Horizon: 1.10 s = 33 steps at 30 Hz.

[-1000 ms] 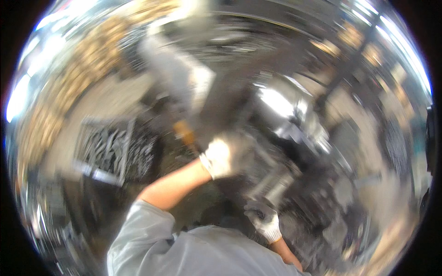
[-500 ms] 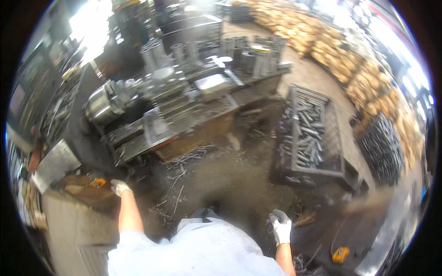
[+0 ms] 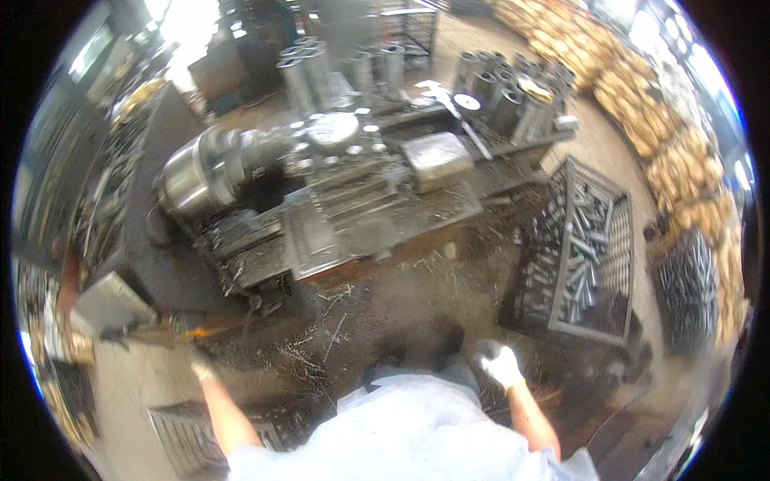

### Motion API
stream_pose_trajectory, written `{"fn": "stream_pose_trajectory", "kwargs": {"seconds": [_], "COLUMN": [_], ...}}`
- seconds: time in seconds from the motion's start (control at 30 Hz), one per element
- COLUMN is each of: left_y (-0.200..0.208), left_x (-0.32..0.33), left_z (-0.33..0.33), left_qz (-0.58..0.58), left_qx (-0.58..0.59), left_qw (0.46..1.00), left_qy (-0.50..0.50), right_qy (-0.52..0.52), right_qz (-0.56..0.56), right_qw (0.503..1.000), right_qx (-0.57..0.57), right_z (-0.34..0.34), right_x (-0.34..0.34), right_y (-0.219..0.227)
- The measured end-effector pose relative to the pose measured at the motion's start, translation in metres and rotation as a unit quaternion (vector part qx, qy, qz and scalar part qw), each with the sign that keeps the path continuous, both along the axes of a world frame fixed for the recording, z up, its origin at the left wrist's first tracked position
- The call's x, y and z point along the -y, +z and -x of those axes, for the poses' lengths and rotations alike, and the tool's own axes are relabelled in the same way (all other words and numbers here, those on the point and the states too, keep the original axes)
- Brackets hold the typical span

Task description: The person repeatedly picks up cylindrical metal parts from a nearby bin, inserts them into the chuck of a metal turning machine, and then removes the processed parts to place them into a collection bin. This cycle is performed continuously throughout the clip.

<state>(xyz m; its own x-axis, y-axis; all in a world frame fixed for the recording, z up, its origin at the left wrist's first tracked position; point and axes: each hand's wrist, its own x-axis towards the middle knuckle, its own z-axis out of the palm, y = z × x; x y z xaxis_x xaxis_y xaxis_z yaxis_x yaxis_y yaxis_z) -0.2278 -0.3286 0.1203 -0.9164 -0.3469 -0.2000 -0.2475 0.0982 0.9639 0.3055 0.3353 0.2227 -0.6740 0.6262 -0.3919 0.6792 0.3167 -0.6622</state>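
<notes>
Standing over a swarf-strewn floor (image 3: 377, 313) before a long grey lathe (image 3: 337, 200), both arms hanging at the sides. Nothing in hand, as far as can be seen: work between steps, no part gripped, machine untouched by either hand.

Right hand (image 3: 499, 362), in a white glove, down near the floor's lower right, fingers loosely curled and seemingly bare of any load. Nearest to it, just beside and above, a dark wire crate (image 3: 579, 258) full of short grey metal bars (image 3: 576, 248), apart from the glove, not touching.

Left hand (image 3: 200, 369) low at the floor's lower left, blurred; cannot tell how the fingers stand. Near it an orange-tipped object (image 3: 188, 325) and a grey metal box (image 3: 108, 303), no contact visible.

Upright steel cylinders (image 3: 497, 88) ranged beyond the lathe's far edge, well apart from both hands.
</notes>
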Motion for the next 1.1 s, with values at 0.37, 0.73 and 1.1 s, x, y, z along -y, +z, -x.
{"fn": "stream_pose_trajectory", "kwargs": {"seconds": [0.37,0.73,1.1], "left_y": [-0.113,-0.034,-0.099], "left_x": [-0.356,-1.181,-1.316], "left_z": [-0.095,-0.416,-0.463], "left_qz": [0.642,0.182,0.18], "left_qx": [0.224,-0.459,-0.386], "left_qw": [0.582,0.396,0.26], "left_qy": [-0.447,-0.774,-0.867], "right_qy": [-0.083,-0.579,-0.729], "right_qz": [0.063,0.375,0.17], "right_qw": [0.99,0.652,0.663], "right_qx": [-0.1,-0.314,-0.026], "right_z": [-0.058,-0.242,-0.235], "right_x": [-0.201,-0.528,-0.723], "right_y": [-0.012,-0.29,-0.603]}}
